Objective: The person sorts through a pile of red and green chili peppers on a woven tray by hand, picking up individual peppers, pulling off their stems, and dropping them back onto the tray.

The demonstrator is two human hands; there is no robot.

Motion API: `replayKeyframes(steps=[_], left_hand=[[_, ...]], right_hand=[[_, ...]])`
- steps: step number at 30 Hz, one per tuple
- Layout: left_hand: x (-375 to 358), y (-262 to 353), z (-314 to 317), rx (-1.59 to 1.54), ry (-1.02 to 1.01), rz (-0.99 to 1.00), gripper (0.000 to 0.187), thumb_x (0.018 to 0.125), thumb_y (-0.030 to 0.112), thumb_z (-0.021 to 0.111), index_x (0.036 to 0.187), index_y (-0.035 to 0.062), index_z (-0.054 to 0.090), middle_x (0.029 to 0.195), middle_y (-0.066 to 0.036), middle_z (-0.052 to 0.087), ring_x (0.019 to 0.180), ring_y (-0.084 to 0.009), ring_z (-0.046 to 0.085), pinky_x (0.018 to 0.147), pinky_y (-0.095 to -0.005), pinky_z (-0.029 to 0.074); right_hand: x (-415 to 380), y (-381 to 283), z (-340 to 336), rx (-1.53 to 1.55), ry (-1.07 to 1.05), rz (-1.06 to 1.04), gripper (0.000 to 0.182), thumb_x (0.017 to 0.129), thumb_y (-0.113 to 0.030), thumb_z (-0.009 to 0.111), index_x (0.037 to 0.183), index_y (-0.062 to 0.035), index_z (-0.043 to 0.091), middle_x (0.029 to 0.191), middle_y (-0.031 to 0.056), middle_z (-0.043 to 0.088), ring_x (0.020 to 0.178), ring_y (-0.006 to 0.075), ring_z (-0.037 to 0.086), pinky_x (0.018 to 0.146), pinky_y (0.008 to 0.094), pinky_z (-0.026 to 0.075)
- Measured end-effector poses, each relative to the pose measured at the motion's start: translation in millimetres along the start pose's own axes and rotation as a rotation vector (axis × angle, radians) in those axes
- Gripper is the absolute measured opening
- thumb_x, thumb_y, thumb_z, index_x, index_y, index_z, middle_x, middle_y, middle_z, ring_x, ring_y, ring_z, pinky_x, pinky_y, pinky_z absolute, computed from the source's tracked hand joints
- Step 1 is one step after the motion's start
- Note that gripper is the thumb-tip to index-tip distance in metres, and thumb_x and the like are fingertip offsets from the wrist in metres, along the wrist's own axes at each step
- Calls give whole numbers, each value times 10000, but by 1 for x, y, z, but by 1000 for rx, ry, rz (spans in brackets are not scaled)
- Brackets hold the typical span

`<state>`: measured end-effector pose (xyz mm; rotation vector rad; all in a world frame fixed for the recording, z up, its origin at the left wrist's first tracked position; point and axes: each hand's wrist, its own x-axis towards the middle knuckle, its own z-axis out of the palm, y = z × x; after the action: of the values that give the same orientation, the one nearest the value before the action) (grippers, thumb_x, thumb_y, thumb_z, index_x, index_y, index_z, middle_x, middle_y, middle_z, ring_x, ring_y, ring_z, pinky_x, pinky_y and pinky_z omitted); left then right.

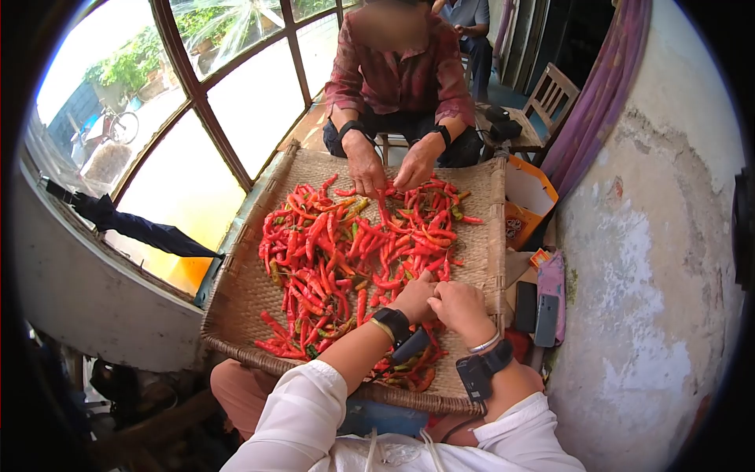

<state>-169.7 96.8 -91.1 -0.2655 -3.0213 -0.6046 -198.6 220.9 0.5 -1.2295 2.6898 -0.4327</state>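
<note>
A large woven tray (236, 303) bears a spread heap of red chili peppers (314, 252), a few of them greenish or orange. Over the right part of the heap, my left hand (415, 299) and my right hand (460, 305) are close together, their fingertips meeting. The fingers of both are closed; whatever they pinch is too small or hidden to name. Bands and dark devices are on both my wrists. Across the tray, a co-worker's two hands (366, 164) reach into the peppers at the far edge, fingers bent down around a red pepper.
Opposite sits a person in a dark red patterned shirt (393, 75); another person sits behind. To the right are an orange box (528, 193), a phone (546, 320), a wooden chair (550, 102) and a rough wall. A folded umbrella (149, 230) lies by the left window.
</note>
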Motion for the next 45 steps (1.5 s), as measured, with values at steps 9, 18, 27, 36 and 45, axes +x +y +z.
replayKeyframes(steps=[9, 18, 27, 36, 45], left_hand=[[-20, 20, -5, -114, -151, 18, 439, 578, 227, 687, 983, 90, 585, 1131, -106, 484, 1021, -277, 438, 768, -374, 450], [-22, 24, -18, 135, 40, -86, 370, 686, 259, 620, 1001, 73, 564, 1098, -70, 469, 969, -289, 446, 708, -383, 451], [-25, 10, -8, -143, 19, 86, 145, 752, 117, 510, 860, 28, 551, 825, -143, 568, 760, -320, 568, 676, -411, 463], [-40, 6, -55, -523, 322, 181, 111, 703, -13, 599, 780, 25, 529, 790, -89, 553, 745, -239, 571, 651, -314, 469], [-46, -1, -67, -1352, 278, 4, 91, 815, -34, 551, 889, 14, 573, 907, -31, 582, 865, -110, 555, 813, -252, 458]], right_hand=[[-3, 0, -5, 7, -8, 8, 221, 736, -286, 622, 822, -82, 615, 764, 118, 623, 752, 294, 603, 670, 408, 464], [-2, -2, -9, -14, -37, 7, 222, 742, -292, 617, 825, -86, 614, 770, 121, 629, 758, 288, 607, 682, 411, 466], [-1, 1, -6, 21, 2, 15, 193, 761, -277, 591, 797, -89, 617, 767, 119, 628, 751, 295, 604, 669, 412, 465], [0, 8, 2, 115, 153, -125, 136, 774, -162, 540, 851, -51, 531, 807, 146, 544, 748, 327, 581, 654, 425, 472], [2, 3, 2, 226, 143, -177, 154, 716, -83, 582, 851, -45, 518, 832, 144, 531, 782, 336, 565, 678, 425, 466]])
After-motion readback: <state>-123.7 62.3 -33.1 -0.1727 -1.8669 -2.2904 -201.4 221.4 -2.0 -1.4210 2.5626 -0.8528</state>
